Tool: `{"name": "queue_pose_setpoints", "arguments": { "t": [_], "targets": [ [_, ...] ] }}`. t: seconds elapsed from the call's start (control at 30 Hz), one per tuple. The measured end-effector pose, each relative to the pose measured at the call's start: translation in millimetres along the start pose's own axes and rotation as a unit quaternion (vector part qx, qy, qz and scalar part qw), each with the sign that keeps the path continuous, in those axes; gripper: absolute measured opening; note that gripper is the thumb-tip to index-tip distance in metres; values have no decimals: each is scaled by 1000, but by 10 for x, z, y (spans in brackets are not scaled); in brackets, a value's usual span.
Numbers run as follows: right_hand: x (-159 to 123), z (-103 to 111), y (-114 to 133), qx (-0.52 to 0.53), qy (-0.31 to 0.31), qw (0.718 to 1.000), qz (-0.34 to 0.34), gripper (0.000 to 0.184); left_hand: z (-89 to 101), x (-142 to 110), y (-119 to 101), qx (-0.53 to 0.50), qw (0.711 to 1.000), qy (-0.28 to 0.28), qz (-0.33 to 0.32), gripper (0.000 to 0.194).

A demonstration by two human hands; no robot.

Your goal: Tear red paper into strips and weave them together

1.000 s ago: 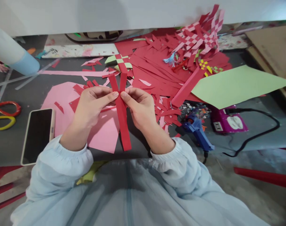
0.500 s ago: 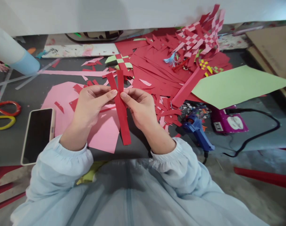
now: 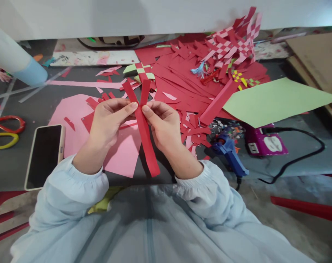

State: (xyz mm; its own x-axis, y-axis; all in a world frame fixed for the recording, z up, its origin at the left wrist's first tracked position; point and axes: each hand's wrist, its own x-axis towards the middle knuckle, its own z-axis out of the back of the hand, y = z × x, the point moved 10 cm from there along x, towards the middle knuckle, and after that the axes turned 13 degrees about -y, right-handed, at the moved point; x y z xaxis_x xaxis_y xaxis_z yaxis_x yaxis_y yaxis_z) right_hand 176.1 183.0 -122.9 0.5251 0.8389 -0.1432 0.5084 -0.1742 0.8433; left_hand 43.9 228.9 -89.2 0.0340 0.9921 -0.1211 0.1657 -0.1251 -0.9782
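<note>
Currently, both of your hands pinch one pair of red paper strips (image 3: 144, 126) above the near edge of the table (image 3: 12, 164). Your left hand (image 3: 107, 122) closes thumb and forefinger on the strips from the left; your right hand (image 3: 162, 126) does the same from the right. Both grips are closed on the paper at the same spot, fingertips nearly meeting, so neither hand is nearer than the other.

The strips' long axis runs away from you and towards you, tilted slightly. Above the pinch the two strips fork apart into a narrow V pointing at the far side of the table. Below it they lie together as a single band that hangs towards your lap, its lower end drifting a little to your right. The pinch point sits roughly a third of the way down from the forked ends.

Surroundings noted: a pink sheet (image 3: 73, 117) lies under your hands; a phone (image 3: 44, 155) rests just left of your left wrist; a blue glue gun (image 3: 230, 155) lies to your right, well apart from the strips. A heap of red scraps (image 3: 182, 84) and woven pieces (image 3: 234, 40) fills the far side, beside a green sheet (image 3: 275, 98).
</note>
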Motion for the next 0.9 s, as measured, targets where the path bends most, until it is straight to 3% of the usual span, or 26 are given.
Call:
{"name": "queue_pose_setpoints", "arguments": {
  "t": [0.33, 0.5, 0.7, 0.9],
  "targets": [
    [1, 45, 33, -34, -8, 999, 15, 23, -68, -14, 7, 60, 996, 70, 18, 12],
    [-6, 7, 13, -60, 11, 998, 9, 25, -39, -7, 5, 72, 995, 60, 12, 16],
    [-15, 2, 41, -7, 3, 1000, 14, 17, -60, -24, 10, 31, 998, 53, 19, 20],
    [-4, 48, 30, -19, -15, 1000, 11, 26, -80, -39, 29, 17, 998, 52, 34, 18]
  ]
}}
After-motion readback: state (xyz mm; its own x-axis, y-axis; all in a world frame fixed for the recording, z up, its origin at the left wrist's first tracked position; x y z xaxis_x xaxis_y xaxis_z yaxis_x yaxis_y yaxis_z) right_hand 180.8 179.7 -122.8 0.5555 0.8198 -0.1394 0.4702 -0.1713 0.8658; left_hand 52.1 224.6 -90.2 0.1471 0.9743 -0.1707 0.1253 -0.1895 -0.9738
